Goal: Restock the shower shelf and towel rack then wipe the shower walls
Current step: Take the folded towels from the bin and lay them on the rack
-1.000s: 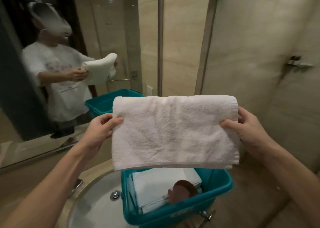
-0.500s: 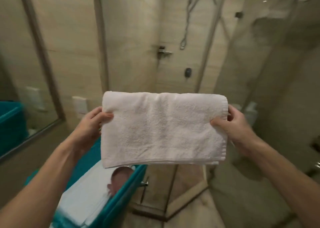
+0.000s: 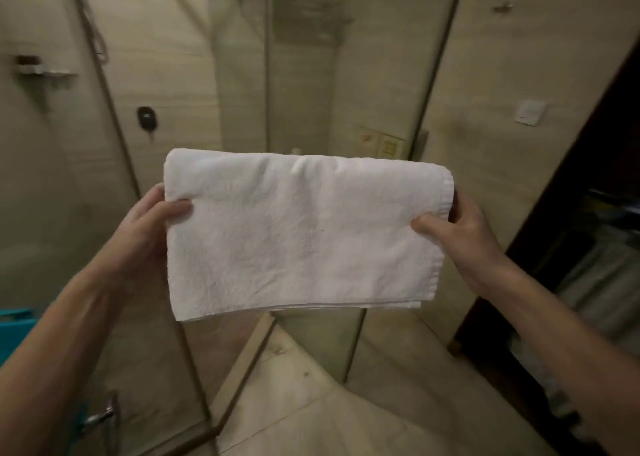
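Left hand [image 3: 147, 228], right hand [image 3: 462, 235] (towel [image 3: 301, 234] pinched)

The towel [image 3: 301, 234] hangs between both hands: the left hand [image 3: 149, 227] pinches its left edge, the right hand [image 3: 460, 234] its right edge, with the thumbs on the near face. A shelf [image 3: 45, 71] sits on the shower wall behind, above and left of the left fingers, and a round fitting [image 3: 147, 119] lies directly above them. A wall switch [image 3: 530, 112] lies above and right of the right fingers. A tap handle [image 3: 104, 414] lies well below the left fingers.
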A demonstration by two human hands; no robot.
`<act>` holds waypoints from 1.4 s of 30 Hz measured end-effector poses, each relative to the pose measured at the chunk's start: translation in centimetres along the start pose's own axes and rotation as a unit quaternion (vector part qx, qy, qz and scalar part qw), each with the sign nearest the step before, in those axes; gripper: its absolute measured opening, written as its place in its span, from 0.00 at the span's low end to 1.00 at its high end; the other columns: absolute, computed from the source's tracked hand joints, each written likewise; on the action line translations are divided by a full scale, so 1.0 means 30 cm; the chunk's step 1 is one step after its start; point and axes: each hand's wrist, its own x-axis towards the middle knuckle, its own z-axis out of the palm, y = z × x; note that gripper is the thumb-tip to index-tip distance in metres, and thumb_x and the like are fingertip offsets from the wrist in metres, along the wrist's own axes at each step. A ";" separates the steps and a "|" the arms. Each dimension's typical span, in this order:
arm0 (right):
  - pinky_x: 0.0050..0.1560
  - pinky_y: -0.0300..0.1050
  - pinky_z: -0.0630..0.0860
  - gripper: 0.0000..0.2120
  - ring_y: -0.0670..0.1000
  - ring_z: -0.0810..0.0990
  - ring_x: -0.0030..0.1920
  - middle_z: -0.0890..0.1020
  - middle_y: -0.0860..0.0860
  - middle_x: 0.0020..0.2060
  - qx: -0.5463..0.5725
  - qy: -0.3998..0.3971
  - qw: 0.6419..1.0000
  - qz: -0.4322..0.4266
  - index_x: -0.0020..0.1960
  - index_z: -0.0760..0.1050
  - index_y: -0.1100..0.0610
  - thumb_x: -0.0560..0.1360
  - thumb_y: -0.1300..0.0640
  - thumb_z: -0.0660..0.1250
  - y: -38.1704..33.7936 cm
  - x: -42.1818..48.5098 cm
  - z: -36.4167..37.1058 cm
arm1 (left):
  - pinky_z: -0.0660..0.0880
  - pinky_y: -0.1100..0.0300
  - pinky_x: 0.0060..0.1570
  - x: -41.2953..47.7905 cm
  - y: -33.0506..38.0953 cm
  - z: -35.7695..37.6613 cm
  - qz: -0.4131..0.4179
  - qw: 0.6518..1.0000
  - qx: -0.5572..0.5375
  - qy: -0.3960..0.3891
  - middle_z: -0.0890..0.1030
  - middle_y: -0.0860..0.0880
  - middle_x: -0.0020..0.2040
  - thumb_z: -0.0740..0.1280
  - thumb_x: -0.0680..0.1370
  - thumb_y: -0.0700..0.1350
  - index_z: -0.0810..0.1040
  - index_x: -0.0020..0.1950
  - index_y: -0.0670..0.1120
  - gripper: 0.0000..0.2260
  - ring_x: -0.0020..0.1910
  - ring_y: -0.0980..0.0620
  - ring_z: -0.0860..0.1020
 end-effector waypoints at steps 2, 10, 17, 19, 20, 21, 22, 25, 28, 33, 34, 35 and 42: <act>0.43 0.46 0.84 0.18 0.47 0.85 0.48 0.85 0.46 0.50 0.002 0.035 0.999 0.012 0.58 0.78 0.47 0.73 0.65 0.70 0.037 -0.012 -0.133 | 0.77 0.44 0.49 0.062 -0.036 0.140 0.000 1.000 -0.006 -0.024 0.80 0.45 0.59 0.77 0.66 0.54 0.74 0.69 0.50 0.32 0.52 0.44 0.81; 0.42 0.44 0.81 0.19 0.47 0.86 0.47 0.86 0.44 0.46 0.063 0.122 0.984 0.114 0.55 0.79 0.45 0.72 0.67 0.71 0.289 0.007 -0.564 | 0.76 0.42 0.53 0.251 -0.184 0.667 -0.018 0.997 -0.003 -0.076 0.81 0.44 0.60 0.67 0.78 0.47 0.78 0.64 0.51 0.14 0.53 0.44 0.81; 0.45 0.45 0.83 0.20 0.48 0.86 0.50 0.86 0.46 0.50 0.116 0.195 0.961 0.158 0.58 0.79 0.45 0.74 0.66 0.72 0.520 0.076 -0.740 | 0.78 0.45 0.52 0.366 -0.327 0.911 -0.056 0.991 -0.001 -0.125 0.81 0.42 0.61 0.71 0.73 0.46 0.78 0.65 0.48 0.20 0.54 0.43 0.81; 0.50 0.49 0.82 0.21 0.50 0.86 0.52 0.86 0.48 0.53 0.116 0.204 0.958 0.166 0.61 0.78 0.47 0.74 0.67 0.71 0.573 0.113 -0.784 | 0.77 0.42 0.55 0.428 -0.366 0.944 -0.074 0.985 -0.001 -0.158 0.79 0.41 0.64 0.77 0.68 0.50 0.76 0.67 0.48 0.28 0.57 0.40 0.80; 0.50 0.50 0.82 0.21 0.51 0.85 0.53 0.86 0.49 0.53 0.109 0.209 0.956 0.172 0.62 0.78 0.47 0.74 0.67 0.71 0.595 0.130 -0.802 | 0.77 0.42 0.55 0.464 -0.386 0.961 -0.086 0.981 -0.001 -0.173 0.79 0.41 0.64 0.79 0.65 0.52 0.76 0.68 0.49 0.33 0.58 0.40 0.80; 0.49 0.49 0.82 0.21 0.51 0.85 0.52 0.85 0.49 0.53 0.099 0.215 0.956 0.176 0.62 0.78 0.47 0.74 0.67 0.70 0.614 0.149 -0.819 | 0.77 0.42 0.56 0.501 -0.407 0.979 -0.095 0.978 -0.002 -0.184 0.80 0.41 0.64 0.81 0.63 0.54 0.76 0.68 0.49 0.36 0.58 0.40 0.81; 0.46 0.46 0.82 0.21 0.51 0.85 0.52 0.85 0.48 0.53 0.089 0.221 0.955 0.178 0.62 0.78 0.47 0.75 0.67 0.70 0.629 0.168 -0.834 | 0.77 0.41 0.57 0.540 -0.429 0.998 -0.102 0.976 -0.005 -0.192 0.80 0.41 0.64 0.81 0.63 0.54 0.76 0.68 0.49 0.36 0.58 0.40 0.81; 0.40 0.42 0.81 0.23 0.51 0.83 0.52 0.83 0.48 0.54 0.064 0.254 0.945 0.194 0.65 0.76 0.48 0.75 0.66 0.70 0.680 0.226 -0.886 | 0.76 0.39 0.58 0.657 -0.509 1.061 -0.105 0.969 -0.006 -0.225 0.80 0.40 0.64 0.76 0.71 0.47 0.76 0.68 0.49 0.26 0.58 0.36 0.81; 0.52 0.54 0.81 0.24 0.55 0.82 0.56 0.84 0.49 0.56 0.027 0.278 0.937 0.209 0.66 0.77 0.49 0.73 0.64 0.72 0.715 0.271 -0.960 | 0.78 0.46 0.52 0.757 -0.563 1.161 -0.102 0.963 -0.011 -0.248 0.82 0.42 0.60 0.72 0.75 0.40 0.75 0.67 0.47 0.20 0.55 0.40 0.82; 0.55 0.54 0.80 0.25 0.52 0.82 0.57 0.83 0.48 0.57 0.007 0.327 0.917 0.229 0.67 0.76 0.49 0.72 0.63 0.74 0.734 0.286 -1.094 | 0.77 0.48 0.56 0.897 -0.627 1.377 -0.118 0.949 -0.029 -0.290 0.84 0.43 0.59 0.71 0.74 0.40 0.76 0.66 0.45 0.20 0.56 0.43 0.83; 0.54 0.53 0.79 0.25 0.52 0.82 0.57 0.84 0.49 0.57 0.008 0.335 0.913 0.234 0.66 0.77 0.49 0.72 0.63 0.74 0.742 0.291 -1.124 | 0.76 0.48 0.57 0.929 -0.643 1.420 -0.127 0.946 -0.035 -0.296 0.84 0.42 0.59 0.71 0.74 0.39 0.76 0.66 0.45 0.20 0.56 0.43 0.83; 0.53 0.52 0.79 0.23 0.52 0.83 0.56 0.84 0.49 0.56 0.010 0.340 0.910 0.238 0.64 0.78 0.48 0.72 0.63 0.75 0.749 0.293 -1.148 | 0.76 0.49 0.55 0.954 -0.655 1.454 -0.138 0.944 -0.039 -0.298 0.84 0.43 0.59 0.71 0.75 0.39 0.76 0.66 0.45 0.20 0.56 0.44 0.83; 0.54 0.51 0.79 0.20 0.51 0.84 0.54 0.86 0.47 0.51 -0.004 0.348 0.906 0.241 0.58 0.80 0.46 0.72 0.64 0.75 0.887 0.425 -1.347 | 0.74 0.41 0.63 1.185 -0.805 1.743 -0.181 0.937 -0.038 -0.298 0.84 0.45 0.58 0.71 0.75 0.40 0.76 0.65 0.46 0.18 0.60 0.39 0.80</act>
